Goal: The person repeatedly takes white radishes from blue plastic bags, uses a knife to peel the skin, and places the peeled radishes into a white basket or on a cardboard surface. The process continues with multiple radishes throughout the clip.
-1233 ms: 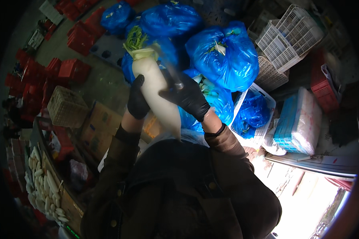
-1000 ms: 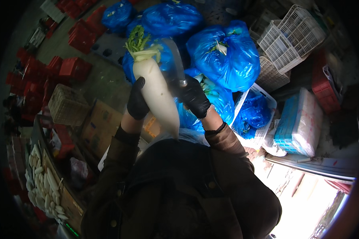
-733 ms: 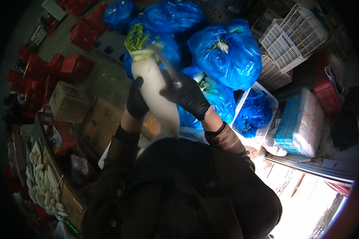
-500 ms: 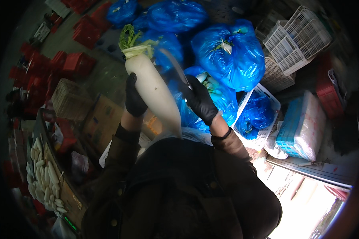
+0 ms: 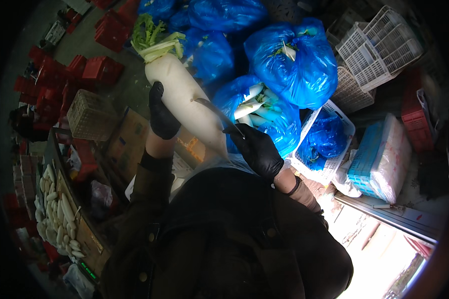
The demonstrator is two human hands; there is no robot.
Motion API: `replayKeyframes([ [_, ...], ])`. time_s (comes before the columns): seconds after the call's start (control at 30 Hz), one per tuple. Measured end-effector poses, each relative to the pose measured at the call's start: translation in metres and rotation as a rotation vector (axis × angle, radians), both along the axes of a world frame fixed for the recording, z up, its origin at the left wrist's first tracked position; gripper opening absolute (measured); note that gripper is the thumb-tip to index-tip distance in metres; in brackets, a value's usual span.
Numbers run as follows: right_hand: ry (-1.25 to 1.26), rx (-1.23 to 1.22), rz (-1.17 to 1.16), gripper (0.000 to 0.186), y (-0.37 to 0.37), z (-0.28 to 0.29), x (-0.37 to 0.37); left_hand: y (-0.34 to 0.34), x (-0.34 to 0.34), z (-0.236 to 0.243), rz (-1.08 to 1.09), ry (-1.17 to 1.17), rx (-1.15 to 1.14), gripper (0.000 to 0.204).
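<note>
A large white daikon radish (image 5: 184,102) with cut green leaf stalks (image 5: 157,42) lies at a slant in front of my body, its leafy end pointing away. My left hand (image 5: 163,114), in a black glove, is closed on its left side. My right hand (image 5: 259,153), gloved in black too, grips a knife (image 5: 218,111). The blade crosses the radish's right side, its tip near a small dark spot on the skin; I cannot tell whether it cuts in. Just beyond my right hand, an open blue plastic bag (image 5: 284,130) holds several white-and-green radishes.
More full blue bags (image 5: 297,70) stand ahead. To the right are a white basket (image 5: 348,133) with blue plastic, stacked white crates (image 5: 371,52) and a plastic-wrapped pack (image 5: 388,159). Red crates (image 5: 102,70) stand left. White radishes (image 5: 60,214) cover a table at lower left.
The knife has come down and left from beside the radish onto its side. My right hand moved nearer my body. The radish's leafy end shifted slightly left and away.
</note>
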State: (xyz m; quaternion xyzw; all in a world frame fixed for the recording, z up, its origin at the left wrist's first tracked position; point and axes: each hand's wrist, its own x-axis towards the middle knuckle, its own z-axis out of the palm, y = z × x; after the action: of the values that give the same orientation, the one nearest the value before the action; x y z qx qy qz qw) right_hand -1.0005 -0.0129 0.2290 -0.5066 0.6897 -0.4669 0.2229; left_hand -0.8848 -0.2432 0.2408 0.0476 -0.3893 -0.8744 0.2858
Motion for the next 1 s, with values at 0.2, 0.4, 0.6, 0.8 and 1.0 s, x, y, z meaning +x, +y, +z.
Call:
replayKeyframes([
  [0.2, -0.067, 0.054, 0.018, 0.025, 0.0, -0.003, 0.0, -0.001, 0.001, -0.002, 0.005, -0.005, -0.019, 0.075],
  [0.4, 0.142, -0.068, 0.05, 0.024, -0.003, -0.017, 0.0, -0.003, 0.0, -0.001, -0.002, -0.006, -0.029, 0.078],
  [0.6, 0.1, -0.002, 0.006, 0.023, -0.006, -0.022, 0.004, 0.0, 0.001, -0.001, -0.014, 0.054, -0.053, 0.079],
  [0.8, -0.397, 0.173, 0.237, 0.025, -0.01, -0.007, 0.003, -0.003, -0.001, -0.003, 0.003, -0.018, 0.007, 0.069],
  [1.0, -0.865, 0.152, 0.359, 0.043, -0.009, 0.007, -0.004, -0.005, -0.002, -0.005, 0.039, -0.054, 0.021, 0.067],
])
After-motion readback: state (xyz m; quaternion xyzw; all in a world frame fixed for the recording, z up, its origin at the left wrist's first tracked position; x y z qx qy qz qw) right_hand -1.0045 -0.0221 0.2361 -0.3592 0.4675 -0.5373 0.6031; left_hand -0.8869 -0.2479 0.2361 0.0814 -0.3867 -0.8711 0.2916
